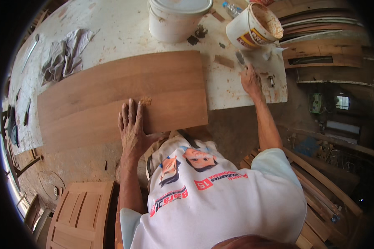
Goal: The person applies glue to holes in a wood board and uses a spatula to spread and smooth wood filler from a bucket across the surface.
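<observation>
A brown wooden board lies on the white worktable, its near edge towards me. My left hand rests on the board near that edge, fingers stretched out. Just past its fingertips is a small yellowish-brown patch of putty. To the right, over the table, my right hand is closed round a putty knife, its grey blade pointing away from me. Beyond the blade stands a tilted white bucket, open and smeared inside with brown paste. A small wood offcut lies left of the blade.
A lidded white bucket stands behind the board. On the table are a crumpled grey cloth, dark scraps and a plastic bottle. Stacked planks are at right; a panelled wooden door is at lower left.
</observation>
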A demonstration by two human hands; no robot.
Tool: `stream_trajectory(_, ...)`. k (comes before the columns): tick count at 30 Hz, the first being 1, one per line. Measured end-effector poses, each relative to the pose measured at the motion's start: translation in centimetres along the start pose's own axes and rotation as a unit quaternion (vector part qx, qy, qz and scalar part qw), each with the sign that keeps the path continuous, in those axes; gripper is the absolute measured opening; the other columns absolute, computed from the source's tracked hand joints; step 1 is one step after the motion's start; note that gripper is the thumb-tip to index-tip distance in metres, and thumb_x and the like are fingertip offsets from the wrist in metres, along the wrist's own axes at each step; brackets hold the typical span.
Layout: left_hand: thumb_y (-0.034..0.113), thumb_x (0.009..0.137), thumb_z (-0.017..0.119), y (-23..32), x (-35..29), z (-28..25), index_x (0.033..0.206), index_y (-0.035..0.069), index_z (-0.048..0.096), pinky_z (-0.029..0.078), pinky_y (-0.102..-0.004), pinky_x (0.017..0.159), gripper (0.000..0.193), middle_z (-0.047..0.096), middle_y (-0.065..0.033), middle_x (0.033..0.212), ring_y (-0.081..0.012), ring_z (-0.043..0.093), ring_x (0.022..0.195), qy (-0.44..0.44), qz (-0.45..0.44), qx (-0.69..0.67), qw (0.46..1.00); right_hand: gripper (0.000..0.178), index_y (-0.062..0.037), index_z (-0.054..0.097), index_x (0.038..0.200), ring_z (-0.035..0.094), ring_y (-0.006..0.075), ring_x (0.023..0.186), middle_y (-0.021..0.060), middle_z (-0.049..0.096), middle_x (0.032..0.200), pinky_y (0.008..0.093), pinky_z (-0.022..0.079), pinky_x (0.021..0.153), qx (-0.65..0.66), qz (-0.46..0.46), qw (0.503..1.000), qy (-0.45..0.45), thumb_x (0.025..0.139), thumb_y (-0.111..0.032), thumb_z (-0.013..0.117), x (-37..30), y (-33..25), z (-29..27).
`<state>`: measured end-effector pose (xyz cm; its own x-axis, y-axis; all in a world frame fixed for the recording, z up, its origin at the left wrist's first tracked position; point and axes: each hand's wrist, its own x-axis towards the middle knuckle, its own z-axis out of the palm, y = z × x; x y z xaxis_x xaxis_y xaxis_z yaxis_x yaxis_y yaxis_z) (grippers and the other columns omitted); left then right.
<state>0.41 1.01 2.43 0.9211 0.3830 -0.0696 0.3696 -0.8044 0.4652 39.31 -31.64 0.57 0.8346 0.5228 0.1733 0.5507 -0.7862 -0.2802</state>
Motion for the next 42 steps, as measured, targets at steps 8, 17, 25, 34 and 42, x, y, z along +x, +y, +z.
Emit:
stream_trajectory(8,0.041,0.058,0.104,0.8,0.4,1.5,0.169,0.004,0.032,0.018,-0.0559,0.135,0.137,0.026,-0.0223,0.178,-0.0416,0.021,0.166,0.031,-0.015,0.014,0.999,0.039,-0.0004,0.063,0.093,0.067,0.0340,0.065,0.0165,0.065,0.070,0.0475,0.050,0.063,0.279,0.168,0.945,0.029,0.114,-0.031,0.051,-17.5,-4.7,2.8)
stream_trajectory(17,0.050,0.058,0.104,0.1,-0.5,1.1,0.171,0.002,0.026,0.013,-0.0561,0.136,0.145,0.020,-0.0231,0.179,-0.0416,0.013,0.168,0.013,-0.008,0.088,0.996,0.047,0.0017,0.067,0.096,0.071,0.0448,0.077,0.0234,0.070,0.079,0.0521,0.052,0.069,0.297,0.217,0.926,0.079,0.115,-0.037,0.049,-19.9,-3.5,4.6)
stream_trajectory(25,0.042,0.062,0.104,0.4,1.0,3.2,0.171,0.006,0.030,0.020,-0.0542,0.135,0.136,0.025,-0.0226,0.178,-0.0421,0.020,0.165,0.034,0.008,0.088,0.995,0.054,0.0034,0.067,0.084,0.074,0.0326,0.069,0.0189,0.069,0.069,0.0462,0.055,0.067,0.209,0.335,0.908,-0.137,0.108,-0.044,0.059,-38.9,5.6,16.3)
stream_trajectory(34,0.043,0.064,0.103,0.7,0.5,3.3,0.171,0.006,0.029,0.021,-0.0533,0.135,0.136,0.026,-0.0216,0.178,-0.0420,0.020,0.165,0.043,0.019,0.128,0.991,0.036,-0.0049,0.063,0.143,0.069,0.0380,0.084,0.0188,0.068,0.094,0.0477,0.055,0.075,0.195,0.102,0.957,0.189,0.109,-0.011,0.058,-27.1,1.2,1.7)
stream_trajectory(42,0.050,0.061,0.103,0.3,1.0,2.5,0.172,0.007,0.028,0.016,-0.0566,0.135,0.141,0.021,-0.0224,0.180,-0.0430,0.015,0.167,0.018,0.006,0.116,0.993,0.059,-0.0137,0.052,0.163,0.070,0.0387,0.106,0.0202,0.071,0.121,0.0436,0.059,0.084,0.136,0.114,0.982,0.063,0.105,-0.003,0.059,-25.4,0.8,5.5)
